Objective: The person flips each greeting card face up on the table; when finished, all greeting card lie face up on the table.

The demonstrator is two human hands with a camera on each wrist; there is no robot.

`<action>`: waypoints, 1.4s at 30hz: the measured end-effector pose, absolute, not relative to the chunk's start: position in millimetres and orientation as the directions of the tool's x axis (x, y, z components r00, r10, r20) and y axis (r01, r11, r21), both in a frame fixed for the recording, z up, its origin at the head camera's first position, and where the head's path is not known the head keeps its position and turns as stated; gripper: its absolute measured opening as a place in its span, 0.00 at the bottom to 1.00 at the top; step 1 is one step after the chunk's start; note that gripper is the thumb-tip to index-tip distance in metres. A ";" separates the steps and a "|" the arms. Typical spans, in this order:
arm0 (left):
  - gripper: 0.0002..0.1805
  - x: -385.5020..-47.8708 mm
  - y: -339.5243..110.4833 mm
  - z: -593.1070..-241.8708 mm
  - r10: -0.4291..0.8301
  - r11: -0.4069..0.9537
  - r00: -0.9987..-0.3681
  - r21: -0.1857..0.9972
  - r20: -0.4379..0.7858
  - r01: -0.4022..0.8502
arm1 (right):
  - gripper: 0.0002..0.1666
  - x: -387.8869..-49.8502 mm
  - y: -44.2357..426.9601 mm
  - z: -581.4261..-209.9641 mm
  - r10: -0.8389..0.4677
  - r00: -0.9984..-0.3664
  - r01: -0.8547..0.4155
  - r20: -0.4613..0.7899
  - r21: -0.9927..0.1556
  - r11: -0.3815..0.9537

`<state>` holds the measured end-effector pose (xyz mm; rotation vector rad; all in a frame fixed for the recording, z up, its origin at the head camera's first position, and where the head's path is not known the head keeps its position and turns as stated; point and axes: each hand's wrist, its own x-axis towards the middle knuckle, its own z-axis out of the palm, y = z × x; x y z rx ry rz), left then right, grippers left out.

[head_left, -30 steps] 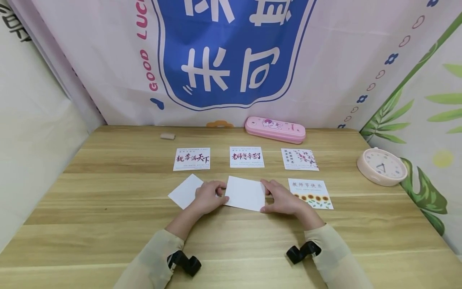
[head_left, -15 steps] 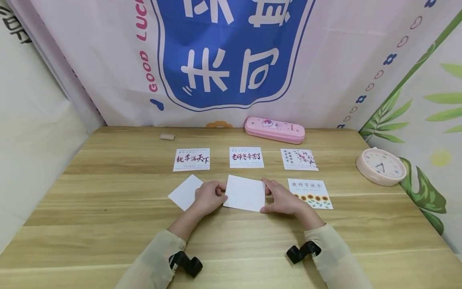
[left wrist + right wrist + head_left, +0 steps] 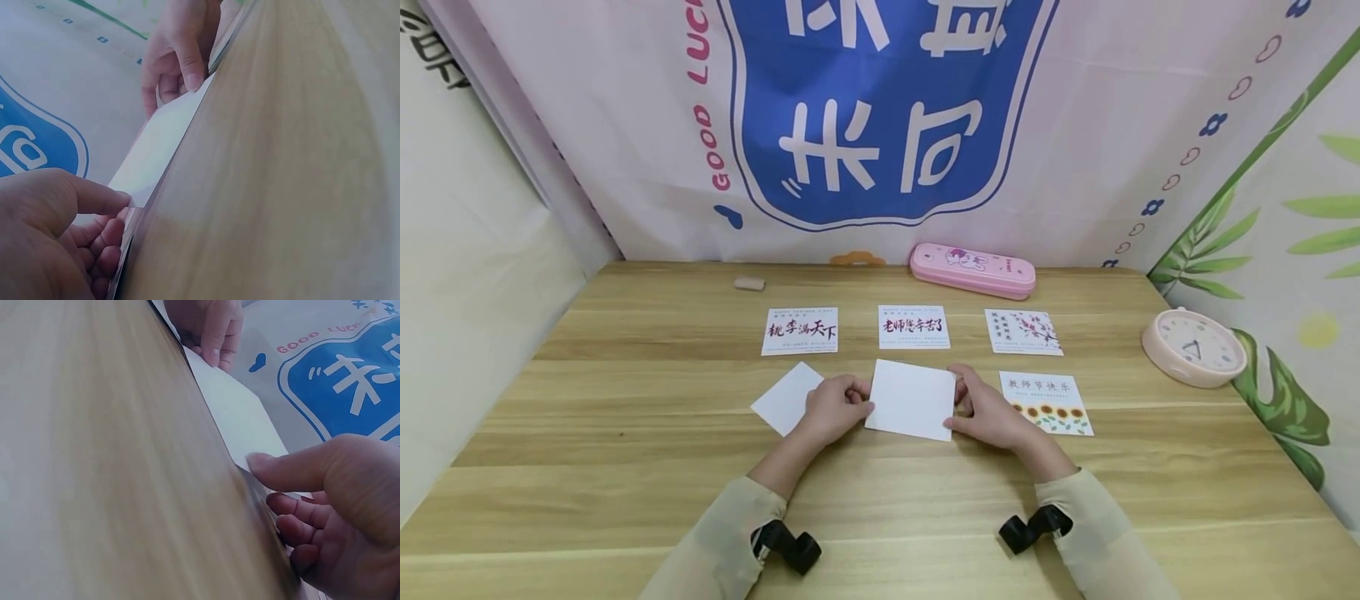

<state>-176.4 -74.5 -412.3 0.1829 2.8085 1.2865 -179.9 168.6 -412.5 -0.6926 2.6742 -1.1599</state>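
Observation:
Both hands hold a blank white card [image 3: 912, 400] at its short sides, in the middle of the table. My left hand [image 3: 837, 408] pinches the left edge, thumb on top, and the left wrist view shows the card [image 3: 159, 147] a little tilted. On the opposite edge my right hand [image 3: 992, 412] has its thumb on the near corner and fingers behind. Beside the left hand a second blank white card [image 3: 784, 402] lies turned on the wood, partly covered by that hand. A sunflower card [image 3: 1047, 404] lies to the right, partly behind the right hand.
Three printed cards lie in a row farther back: a left one [image 3: 800, 331], a middle one [image 3: 913, 327] and a blossom one [image 3: 1024, 332]. A pink pencil case [image 3: 972, 270] and a small tan roll [image 3: 749, 284] sit near the curtain. A round clock [image 3: 1193, 347] stands right.
The held card's right side has risen slightly and shifted a little to the right. My right fingers have curled in more around that edge. The other cards stay put.

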 end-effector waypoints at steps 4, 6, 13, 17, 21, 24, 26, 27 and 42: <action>0.05 -176.7 -74.6 -413.6 0.095 0.598 -0.995 0.801 -0.022 0.039 | 0.39 -178.7 167.7 -413.9 -0.444 -0.893 -0.348 0.074 -0.738 0.578; 0.06 -177.1 -74.9 -414.7 0.089 0.575 -0.995 0.818 -0.035 0.023 | 0.38 -179.1 167.3 -415.2 -0.426 -0.900 -0.338 0.088 -0.758 0.558; 0.05 -178.0 -78.3 -415.6 0.111 0.362 -0.994 0.930 0.025 0.064 | 0.32 -179.9 163.4 -416.3 -0.297 -0.948 -0.236 0.116 -0.881 0.409; 0.05 -177.4 -79.1 -413.6 0.128 0.274 -0.986 0.952 0.107 0.139 | 0.11 -178.9 159.8 -413.6 -0.165 -0.979 -0.165 0.119 -0.938 0.306; 0.05 -177.8 -78.7 -413.4 0.156 0.198 -0.982 0.970 0.110 0.140 | 0.07 -178.9 159.0 -412.8 -0.096 -0.985 -0.164 0.145 -0.959 0.233; 0.04 -178.2 -78.6 -413.2 0.148 0.173 -0.983 0.976 0.104 0.129 | 0.10 -179.1 159.3 -412.5 -0.081 -0.984 -0.171 0.158 -0.966 0.194; 0.05 -178.1 -78.8 -413.0 0.135 0.167 -0.985 0.978 0.105 0.127 | 0.09 -179.1 159.0 -412.0 -0.065 -0.985 -0.169 0.160 -0.971 0.170; 0.05 -177.9 -79.1 -412.6 0.130 0.164 -0.986 0.978 0.105 0.126 | 0.08 -179.4 158.9 -412.0 -0.055 -0.987 -0.156 0.149 -0.976 0.150; 0.09 -178.6 -78.8 -412.4 0.149 0.026 -0.989 1.000 -0.007 -0.003 | 0.12 -180.6 166.1 -415.9 -0.235 -0.960 -0.093 0.150 -0.967 -0.239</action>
